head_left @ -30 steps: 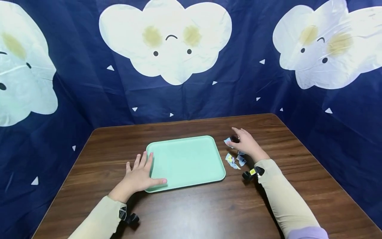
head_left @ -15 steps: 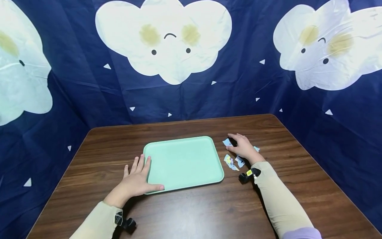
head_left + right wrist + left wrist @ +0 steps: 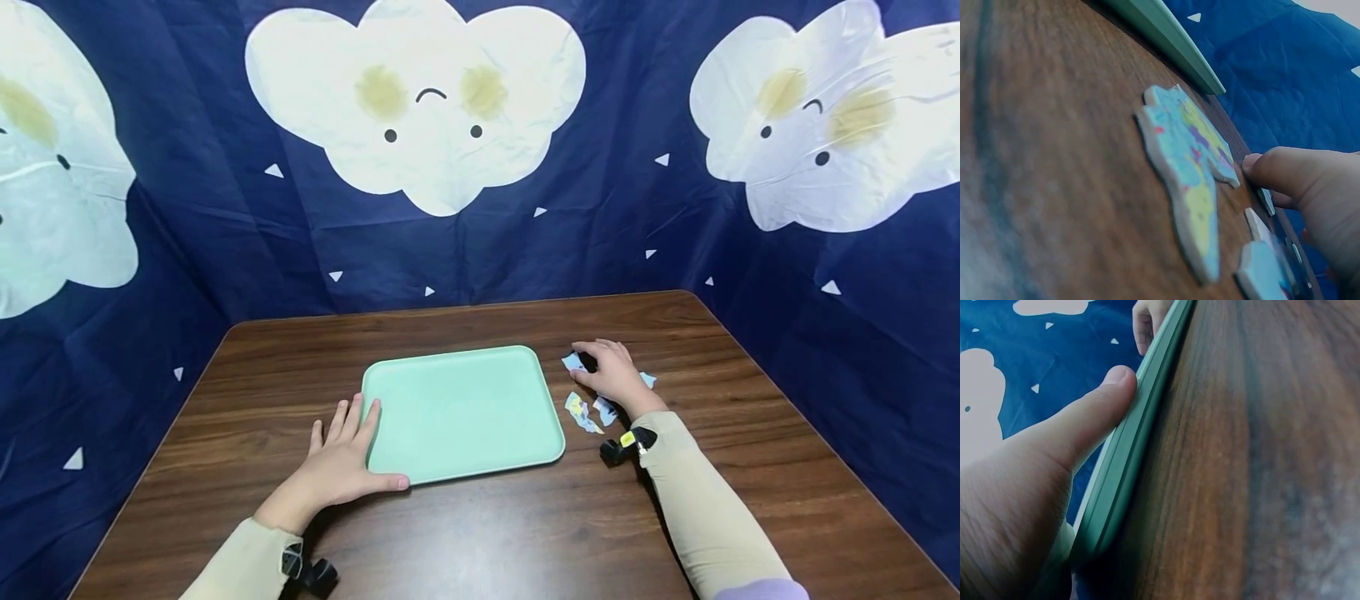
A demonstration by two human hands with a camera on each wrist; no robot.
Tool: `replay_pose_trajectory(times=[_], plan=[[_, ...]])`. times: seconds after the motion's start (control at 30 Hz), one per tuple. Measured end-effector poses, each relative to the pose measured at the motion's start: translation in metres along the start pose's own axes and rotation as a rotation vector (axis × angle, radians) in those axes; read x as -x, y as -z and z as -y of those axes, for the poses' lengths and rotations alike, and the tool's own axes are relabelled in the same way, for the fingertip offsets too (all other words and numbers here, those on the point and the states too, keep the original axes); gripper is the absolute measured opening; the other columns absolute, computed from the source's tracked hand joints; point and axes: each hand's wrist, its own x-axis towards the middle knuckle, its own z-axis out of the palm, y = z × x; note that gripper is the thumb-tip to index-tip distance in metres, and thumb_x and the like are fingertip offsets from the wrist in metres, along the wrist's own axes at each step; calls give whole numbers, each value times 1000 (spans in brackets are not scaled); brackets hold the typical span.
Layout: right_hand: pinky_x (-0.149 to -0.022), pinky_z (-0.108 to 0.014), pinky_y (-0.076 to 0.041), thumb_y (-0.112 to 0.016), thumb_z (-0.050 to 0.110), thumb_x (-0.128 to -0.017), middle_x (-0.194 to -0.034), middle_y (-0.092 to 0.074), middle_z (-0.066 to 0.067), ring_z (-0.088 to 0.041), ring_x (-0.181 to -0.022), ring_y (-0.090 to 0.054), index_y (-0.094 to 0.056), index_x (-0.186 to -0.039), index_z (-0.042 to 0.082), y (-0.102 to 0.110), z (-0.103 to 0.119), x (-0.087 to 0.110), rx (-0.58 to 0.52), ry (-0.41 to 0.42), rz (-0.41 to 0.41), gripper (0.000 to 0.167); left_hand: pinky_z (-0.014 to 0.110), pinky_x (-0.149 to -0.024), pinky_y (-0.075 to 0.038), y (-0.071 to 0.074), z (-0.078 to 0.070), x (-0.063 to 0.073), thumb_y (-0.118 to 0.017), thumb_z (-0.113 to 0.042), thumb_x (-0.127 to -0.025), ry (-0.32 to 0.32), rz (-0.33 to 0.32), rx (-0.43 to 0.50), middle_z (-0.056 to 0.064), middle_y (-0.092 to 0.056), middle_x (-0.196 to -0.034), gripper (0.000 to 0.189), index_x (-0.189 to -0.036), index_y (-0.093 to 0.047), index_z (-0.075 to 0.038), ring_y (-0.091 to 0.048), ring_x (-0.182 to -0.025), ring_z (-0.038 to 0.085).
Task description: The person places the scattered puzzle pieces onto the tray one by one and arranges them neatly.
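My left hand (image 3: 337,467) rests at the left end of a mint-green tray (image 3: 465,417), fingers straight and spread. Its thumb lies along the tray's near edge, as the left wrist view also shows. Irregular flat puzzle pieces with printed colours lie right of the tray. My right hand (image 3: 615,375) is low over them, thumb and fingers apart around a light-blue piece (image 3: 572,362). A yellow-and-blue piece (image 3: 1179,150) and another blue piece (image 3: 605,410) lie nearer to me. One more light-blue piece (image 3: 648,380) shows beyond the wrist; the palm hides what is beneath it.
The brown wooden table (image 3: 480,542) ends at a dark blue cloth backdrop (image 3: 465,258) with white clouds and small triangles. Black wrist cameras stick out below both wrists, the right one (image 3: 615,452) close to the puzzle pieces.
Over the past second my right hand has come down slightly nearer the pieces, uncovering the light-blue one on the right. My left hand has slid slightly toward me at the tray's edge.
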Motion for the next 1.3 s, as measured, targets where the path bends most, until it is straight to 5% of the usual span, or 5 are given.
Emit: replay_pose_trajectory(times=[0.47,1.3], plan=[[-119,-61,-12,-74,29,-93,-142,-59,-14,-43,-140,-38,-59,-142,7,8,10,-6,-28,-4,-10,55,76,-110,3,-1,3,-3,-64,-91,-63,-16,11,29,26,4,-167,145,-163,-3,-4,5,-152,48],[-119,-54,-19,-74,30,-94,-137,-63,-8,-35,-135,-48,-62,-140,9,-15,72,-28,-108,67,19,52,75,-111,1,-4,4,0,-70,-87,-61,-13,7,57,28,2,-166,148,-161,-5,0,3,-152,49]])
